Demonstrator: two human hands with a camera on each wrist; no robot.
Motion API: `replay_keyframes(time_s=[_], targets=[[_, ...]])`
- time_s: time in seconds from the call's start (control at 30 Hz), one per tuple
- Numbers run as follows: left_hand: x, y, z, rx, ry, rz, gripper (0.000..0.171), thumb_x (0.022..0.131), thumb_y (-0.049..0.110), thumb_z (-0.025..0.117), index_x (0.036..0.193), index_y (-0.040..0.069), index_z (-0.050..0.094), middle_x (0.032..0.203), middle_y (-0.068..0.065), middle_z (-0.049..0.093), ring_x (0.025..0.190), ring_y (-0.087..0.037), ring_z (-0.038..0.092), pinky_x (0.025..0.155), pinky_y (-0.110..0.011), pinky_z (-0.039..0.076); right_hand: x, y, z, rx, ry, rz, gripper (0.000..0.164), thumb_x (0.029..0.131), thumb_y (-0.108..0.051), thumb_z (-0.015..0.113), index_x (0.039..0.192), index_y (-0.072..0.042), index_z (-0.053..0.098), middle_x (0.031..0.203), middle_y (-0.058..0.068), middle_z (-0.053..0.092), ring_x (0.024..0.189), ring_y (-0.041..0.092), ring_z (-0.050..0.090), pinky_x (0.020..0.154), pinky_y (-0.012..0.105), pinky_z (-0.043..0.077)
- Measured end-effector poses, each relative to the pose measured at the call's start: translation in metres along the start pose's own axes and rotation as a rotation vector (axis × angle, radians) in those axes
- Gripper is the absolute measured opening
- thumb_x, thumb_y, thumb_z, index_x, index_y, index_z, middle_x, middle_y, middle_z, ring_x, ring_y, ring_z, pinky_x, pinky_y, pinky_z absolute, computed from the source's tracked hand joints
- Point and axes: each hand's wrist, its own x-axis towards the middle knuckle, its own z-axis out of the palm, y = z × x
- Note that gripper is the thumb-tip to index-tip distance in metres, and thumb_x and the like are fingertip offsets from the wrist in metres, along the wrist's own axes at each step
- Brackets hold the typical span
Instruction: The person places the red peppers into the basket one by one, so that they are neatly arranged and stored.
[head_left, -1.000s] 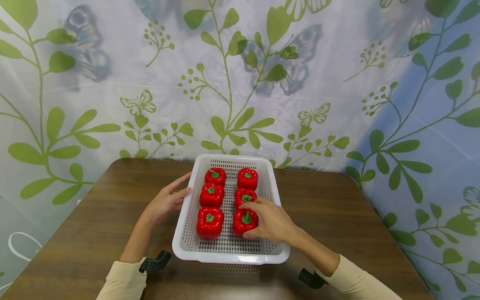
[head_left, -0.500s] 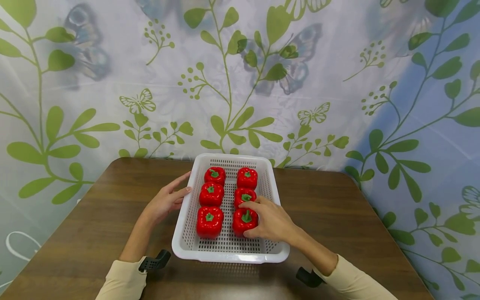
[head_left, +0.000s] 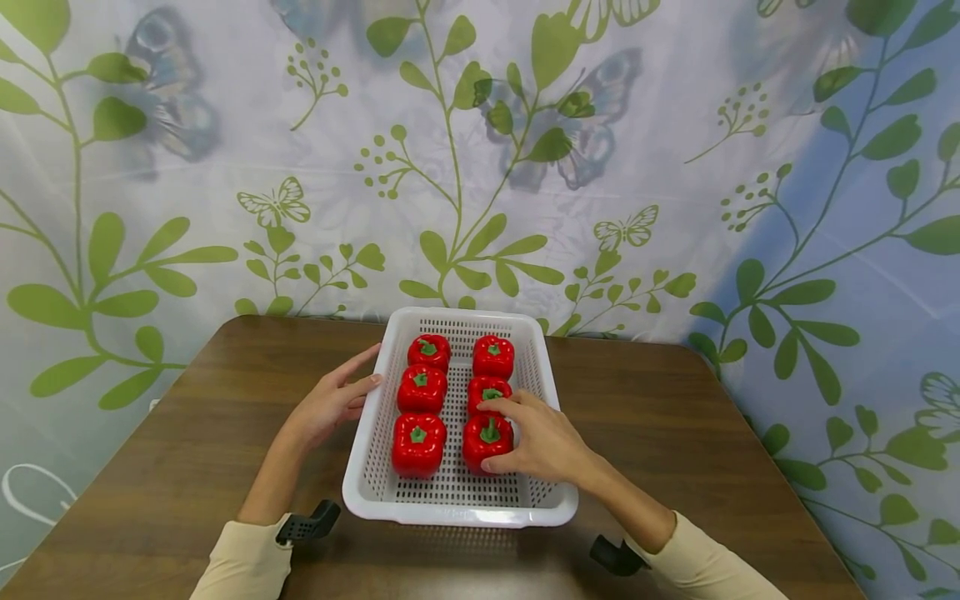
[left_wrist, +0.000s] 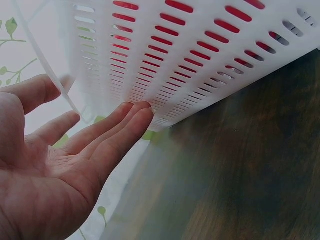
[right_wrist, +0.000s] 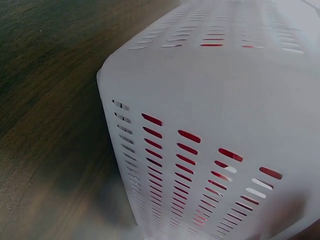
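A white slotted basket (head_left: pixel 457 517) on a brown table holds several red toy peppers with green stems, in two rows. My right hand (head_left: pixel 501 437) is inside the basket and grips the near right pepper (head_left: pixel 477 446), with the index finger over its top and the thumb at its front. My left hand (head_left: pixel 358 377) lies flat against the outside of the basket's left wall, fingers straight. In the left wrist view the left hand's fingertips (left_wrist: pixel 132 117) touch the basket wall (left_wrist: pixel 200 55). The right wrist view shows only the basket's corner (right_wrist: pixel 210 100).
The brown wooden table (head_left: pixel 675 417) has bare surface on both sides of the basket. A leaf-and-butterfly curtain (head_left: pixel 480 167) hangs right behind the table's far edge. Small black camera mounts sit at both wrists.
The right hand's fingers have closed slightly tighter around the near right pepper. The left hand and the basket have stayed where they were.
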Motion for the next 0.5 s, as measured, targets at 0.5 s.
replay_keyframes(time_s=[0.5], targets=[[0.001,-0.001,0.000,-0.003,-0.004,-0.001,0.065,0.105,0.032,0.056,0.162,0.028,0.026,0.155,-0.025,0.042,0.128,-0.046,0.058,0.096,-0.053,0.057,0.006,0.010,-0.016,0.217,-0.045,0.002,0.070,0.080,-0.038,0.085,0.141,-0.017,0.058,0.121,0.008,0.064,0.104,0.026,0.064,0.087,0.042,0.059]])
